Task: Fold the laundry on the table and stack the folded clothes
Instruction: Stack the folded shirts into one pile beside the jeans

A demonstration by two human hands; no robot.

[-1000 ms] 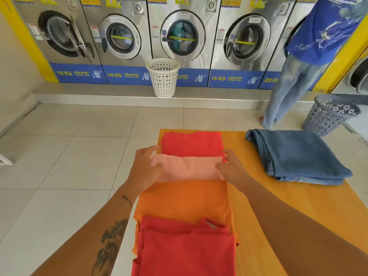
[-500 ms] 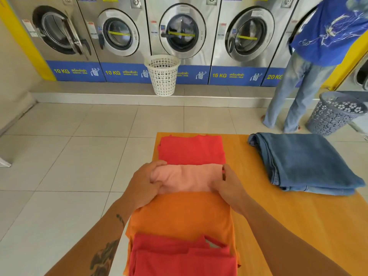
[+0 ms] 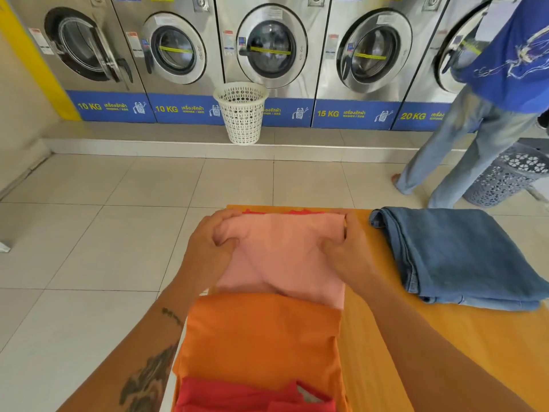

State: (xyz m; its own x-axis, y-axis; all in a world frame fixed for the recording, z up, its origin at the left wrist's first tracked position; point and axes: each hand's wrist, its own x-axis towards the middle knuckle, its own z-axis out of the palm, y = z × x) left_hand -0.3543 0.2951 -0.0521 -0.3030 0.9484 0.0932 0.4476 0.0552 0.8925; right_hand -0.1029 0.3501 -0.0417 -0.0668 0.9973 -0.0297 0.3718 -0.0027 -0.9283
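Since the earlier frame, the pink garment (image 3: pixel 285 257) had been drawn farther from the person and opened out, now covering nearly all of the red cloth (image 3: pixel 276 211) beneath it, of which only a thin strip showed at the far table edge. Both hands had travelled with it. The left hand (image 3: pixel 208 248) gripped the garment's left edge, fingers curled over the fold and thumb pressed against the fabric. The right hand (image 3: pixel 346 252) was clamped on the right edge in like manner, fingers closed on the cloth. The garment's near edge overlapped an orange garment (image 3: pixel 261 337), which in turn lay partly under a red garment (image 3: pixel 237 396) at the near edge of the view. All rested on the orange-yellow table (image 3: pixel 416 352). Folded blue jeans (image 3: pixel 457 257) lay to the right, apart from the row.
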